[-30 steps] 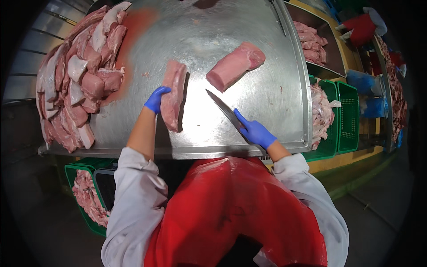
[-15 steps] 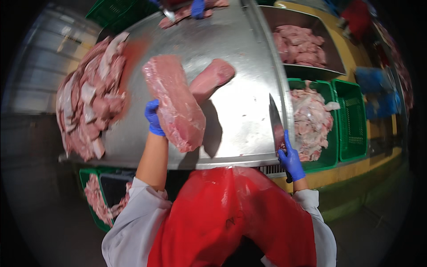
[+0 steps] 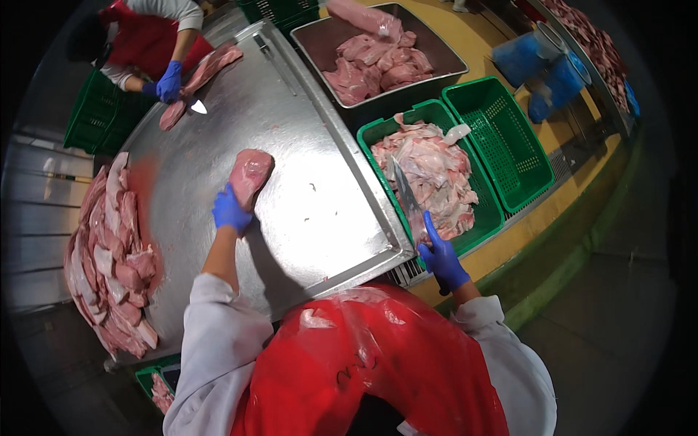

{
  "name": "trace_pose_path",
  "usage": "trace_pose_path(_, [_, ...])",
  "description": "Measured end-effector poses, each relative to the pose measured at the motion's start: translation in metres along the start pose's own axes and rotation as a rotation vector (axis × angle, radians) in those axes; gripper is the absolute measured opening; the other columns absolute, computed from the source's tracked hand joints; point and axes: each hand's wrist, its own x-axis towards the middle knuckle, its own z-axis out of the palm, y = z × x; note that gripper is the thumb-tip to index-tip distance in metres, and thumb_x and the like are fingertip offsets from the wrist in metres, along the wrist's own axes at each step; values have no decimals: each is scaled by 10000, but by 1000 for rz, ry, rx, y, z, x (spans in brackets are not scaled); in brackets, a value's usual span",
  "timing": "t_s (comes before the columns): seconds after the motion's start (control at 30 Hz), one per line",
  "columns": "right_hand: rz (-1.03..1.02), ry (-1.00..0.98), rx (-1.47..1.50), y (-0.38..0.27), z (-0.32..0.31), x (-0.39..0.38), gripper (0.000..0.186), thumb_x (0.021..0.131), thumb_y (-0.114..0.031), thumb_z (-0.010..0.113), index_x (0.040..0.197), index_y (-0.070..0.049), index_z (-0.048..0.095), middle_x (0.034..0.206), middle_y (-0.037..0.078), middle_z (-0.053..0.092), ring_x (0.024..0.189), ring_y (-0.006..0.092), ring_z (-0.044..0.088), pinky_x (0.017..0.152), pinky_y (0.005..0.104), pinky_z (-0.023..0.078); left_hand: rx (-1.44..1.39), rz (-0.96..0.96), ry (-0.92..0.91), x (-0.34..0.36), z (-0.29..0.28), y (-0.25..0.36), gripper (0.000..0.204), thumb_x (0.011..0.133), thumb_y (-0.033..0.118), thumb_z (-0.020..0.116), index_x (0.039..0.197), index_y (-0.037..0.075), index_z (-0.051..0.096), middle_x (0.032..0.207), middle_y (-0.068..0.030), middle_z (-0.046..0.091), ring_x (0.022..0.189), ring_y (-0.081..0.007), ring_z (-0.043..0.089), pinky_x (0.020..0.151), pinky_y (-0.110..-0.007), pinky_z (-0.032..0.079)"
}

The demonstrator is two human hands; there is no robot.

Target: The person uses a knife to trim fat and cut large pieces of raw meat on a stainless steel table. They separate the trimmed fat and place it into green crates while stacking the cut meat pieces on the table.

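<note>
In blue gloves, my left hand (image 3: 233,211) is closed on the near end of a short, thick pink piece of meat (image 3: 251,173) on the steel table (image 3: 291,211). The handle of a long-bladed knife (image 3: 405,190) is in my right hand (image 3: 442,263). Its blade points away from me, over the near left side of a green crate (image 3: 496,211) of pale meat trimmings (image 3: 429,171). A long pink piece of meat (image 3: 363,18) is at the far edge of a metal bin (image 3: 454,67) that holds more meat.
Fatty meat strips (image 3: 109,254) are piled along the table's left edge. At the far left a co-worker's gloved hands (image 3: 169,81) hold a knife and a meat strip (image 3: 211,67). An empty green crate (image 3: 502,138) and blue bags (image 3: 542,73) stand to the right.
My left hand has let go of the large piece of meat and taken hold of the smaller one. A long piece now shows at the metal bin. The view has swung right.
</note>
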Motion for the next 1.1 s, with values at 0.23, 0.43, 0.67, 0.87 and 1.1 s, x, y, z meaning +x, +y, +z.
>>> trace_pose_path(0.23, [147,10,98,-7,-16,-40,762,902,-48,525,1581,-183,205,696,37,541,565,97,453,541,268,418,-1028,-18,-433,18,56,-118,838,653,202,793,1377,-24,437,1147,-162,662,1065,-297,651,952,-395,512])
trace_pose_path(0.43, [36,142,90,-17,-14,-49,756,902,-47,517,1580,-158,202,733,47,577,591,99,476,587,262,438,-1910,124,-424,-92,67,-29,798,759,147,701,1477,38,370,1343,-108,553,1204,-278,570,1023,-398,471])
trace_pose_path(0.67, [-55,24,-108,-14,8,-5,765,914,-28,514,1586,-191,187,740,37,593,590,109,497,571,268,450,-1776,675,-281,12,-185,186,299,949,233,633,1196,75,571,1166,-83,625,1091,-188,616,930,-363,522])
trace_pose_path(0.87, [-69,-66,64,-12,62,24,844,892,72,514,1596,-223,154,744,-18,533,588,83,435,518,217,395,-1115,1001,139,-8,-167,173,507,883,353,721,1220,25,530,1070,-157,645,1006,-266,635,930,-381,500])
trace_pose_path(1.1, [-8,-339,-106,-48,141,43,814,908,28,513,1595,-183,130,765,16,579,600,89,497,546,223,437,-983,168,-152,-32,33,-155,802,871,400,708,1465,-18,368,1402,-240,522,1275,-315,540,1044,-383,457])
